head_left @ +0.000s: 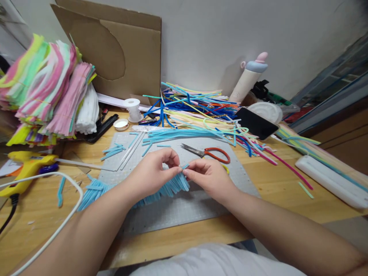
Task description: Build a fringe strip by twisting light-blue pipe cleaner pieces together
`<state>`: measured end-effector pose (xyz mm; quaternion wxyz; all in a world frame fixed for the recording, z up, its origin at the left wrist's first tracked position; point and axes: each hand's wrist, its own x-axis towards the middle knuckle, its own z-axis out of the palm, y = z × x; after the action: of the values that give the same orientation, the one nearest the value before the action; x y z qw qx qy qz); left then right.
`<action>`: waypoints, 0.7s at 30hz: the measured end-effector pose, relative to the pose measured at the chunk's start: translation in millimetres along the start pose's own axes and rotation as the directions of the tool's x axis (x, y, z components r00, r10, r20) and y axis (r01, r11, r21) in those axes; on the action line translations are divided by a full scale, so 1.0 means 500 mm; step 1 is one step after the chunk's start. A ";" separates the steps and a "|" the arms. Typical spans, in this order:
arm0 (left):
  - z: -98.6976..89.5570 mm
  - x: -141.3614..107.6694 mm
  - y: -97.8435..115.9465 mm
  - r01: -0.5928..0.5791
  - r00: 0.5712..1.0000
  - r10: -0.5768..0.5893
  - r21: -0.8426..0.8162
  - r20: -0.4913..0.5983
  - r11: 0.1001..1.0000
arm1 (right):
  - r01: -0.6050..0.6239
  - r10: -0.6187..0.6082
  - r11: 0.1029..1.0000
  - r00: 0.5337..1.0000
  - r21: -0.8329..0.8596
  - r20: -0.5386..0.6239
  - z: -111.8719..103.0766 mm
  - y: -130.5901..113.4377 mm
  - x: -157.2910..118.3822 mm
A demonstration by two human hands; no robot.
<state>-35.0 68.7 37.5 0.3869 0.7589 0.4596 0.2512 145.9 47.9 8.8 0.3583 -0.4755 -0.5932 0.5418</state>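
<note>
Over the grey cutting mat [184, 214] my two hands meet, fingertips almost touching. My left hand [156, 168] is closed in a pinch at the top edge of a long fringe of light blue pipe cleaners [172, 186]. Between finger and thumb, my right hand [211, 176] pinches a short light blue pipe cleaner [186, 166] at the fringe's right end. My left forearm covers the fringe's middle, and its far end spreads out at the left. Just behind my right hand lie scissors with red handles [217, 154]. Cut blue pieces [113, 150] are scattered on the mat's back left.
A yellow glue gun [30, 166] with a white cable [73, 184] lies at left. Bundled pipe cleaners [43, 88] stand behind it. Loose coloured pipe cleaners [195, 107] pile up at the back, beside a black phone [255, 122]. A white power strip [330, 182] is at right.
</note>
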 end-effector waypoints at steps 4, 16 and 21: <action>-0.001 0.001 -0.004 -0.016 1.000 0.016 -0.102 0.001 0.995 | 0.044 -0.045 0.998 0.999 -0.034 -0.022 0.004 -0.002 -0.005; 0.005 0.012 -0.028 0.161 0.979 -0.128 -0.225 0.156 0.961 | -0.072 0.070 0.990 0.997 0.124 0.018 0.005 0.006 0.012; 0.009 0.014 -0.035 0.215 0.968 -0.172 -0.253 0.183 0.943 | -0.062 0.064 0.984 0.998 0.165 -0.005 0.007 0.009 0.015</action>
<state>-37.4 78.2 20.9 0.5450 0.6675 0.4612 0.2114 141.1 53.7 2.9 0.3823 -0.4656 -0.5293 0.5975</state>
